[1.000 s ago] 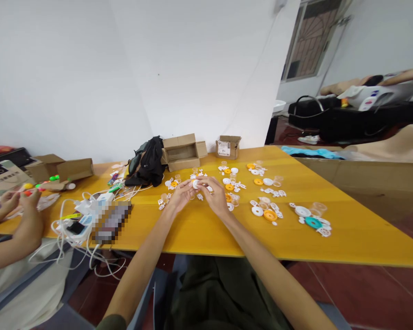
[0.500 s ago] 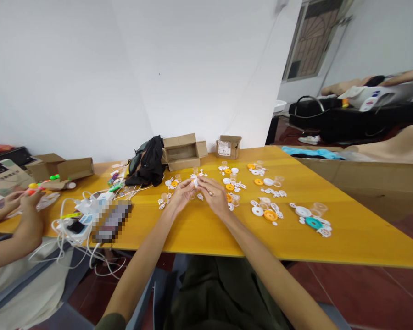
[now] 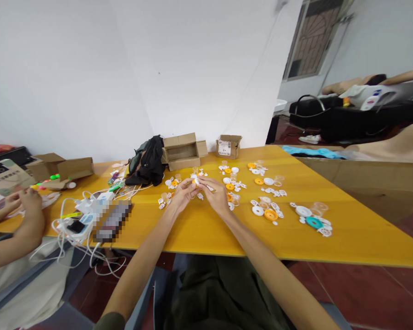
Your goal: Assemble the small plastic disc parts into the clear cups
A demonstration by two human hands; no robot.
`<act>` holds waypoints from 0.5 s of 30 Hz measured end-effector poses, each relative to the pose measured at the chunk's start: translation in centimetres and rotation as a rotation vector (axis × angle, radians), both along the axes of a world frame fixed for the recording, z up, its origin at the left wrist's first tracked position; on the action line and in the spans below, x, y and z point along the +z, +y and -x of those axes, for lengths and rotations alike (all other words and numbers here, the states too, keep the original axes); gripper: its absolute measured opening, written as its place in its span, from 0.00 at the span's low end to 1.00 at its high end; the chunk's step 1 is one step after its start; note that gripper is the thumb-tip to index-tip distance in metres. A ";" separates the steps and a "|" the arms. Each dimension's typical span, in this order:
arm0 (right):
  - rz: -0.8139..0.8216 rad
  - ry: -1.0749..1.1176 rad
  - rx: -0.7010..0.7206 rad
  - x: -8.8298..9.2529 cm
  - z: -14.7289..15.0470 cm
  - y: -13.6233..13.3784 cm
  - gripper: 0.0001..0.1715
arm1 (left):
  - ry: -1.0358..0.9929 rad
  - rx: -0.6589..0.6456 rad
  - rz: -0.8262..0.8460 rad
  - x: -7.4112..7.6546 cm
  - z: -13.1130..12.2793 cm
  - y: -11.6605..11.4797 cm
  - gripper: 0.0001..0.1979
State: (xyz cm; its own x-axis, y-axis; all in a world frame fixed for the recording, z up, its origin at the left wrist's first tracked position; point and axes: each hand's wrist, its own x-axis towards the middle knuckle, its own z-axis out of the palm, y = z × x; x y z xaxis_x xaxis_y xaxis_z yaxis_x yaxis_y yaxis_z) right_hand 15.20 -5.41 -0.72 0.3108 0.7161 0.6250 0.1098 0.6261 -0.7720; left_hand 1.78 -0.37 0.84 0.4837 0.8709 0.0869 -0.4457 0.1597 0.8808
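Both my hands meet above the middle of the table, fingers closed round a small white plastic part [image 3: 196, 181] with a bit of orange at its left side. My left hand [image 3: 183, 194] grips it from the left. From the right, the fingertips of my right hand [image 3: 214, 195] pinch the same part. Its exact shape is mostly hidden by my fingers. Close by on the right lie an orange ring [image 3: 230, 186] and a white disc [image 3: 226, 180]. Partly behind my left hand is another small group with an orange ring [image 3: 174, 183].
Several groups of plastic parts lie to the right, one with a teal ring [image 3: 314, 222]. Behind stand an open cardboard box [image 3: 184, 162], a smaller box [image 3: 228, 147] and a black bag [image 3: 147, 162]. Left are a power strip [image 3: 86, 220], cables and another person's hands [image 3: 29, 201].
My hands stay in nearly the same place, with the white part turned slightly between my fingers. At the left, the other person's hands have shifted a little.
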 end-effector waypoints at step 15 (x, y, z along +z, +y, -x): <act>0.078 0.124 0.055 0.2 0.2 0.1 0.07 | 0.018 0.117 -0.069 0.3 -0.4 -0.8 0.18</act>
State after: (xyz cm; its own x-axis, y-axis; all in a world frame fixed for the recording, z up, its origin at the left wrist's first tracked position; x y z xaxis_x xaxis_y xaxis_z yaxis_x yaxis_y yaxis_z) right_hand 15.04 -5.28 -0.54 0.3411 0.7788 0.5265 -0.0218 0.5664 -0.8238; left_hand 2.22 -1.20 1.17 0.3813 0.9137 0.1407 -0.4416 0.0463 0.8960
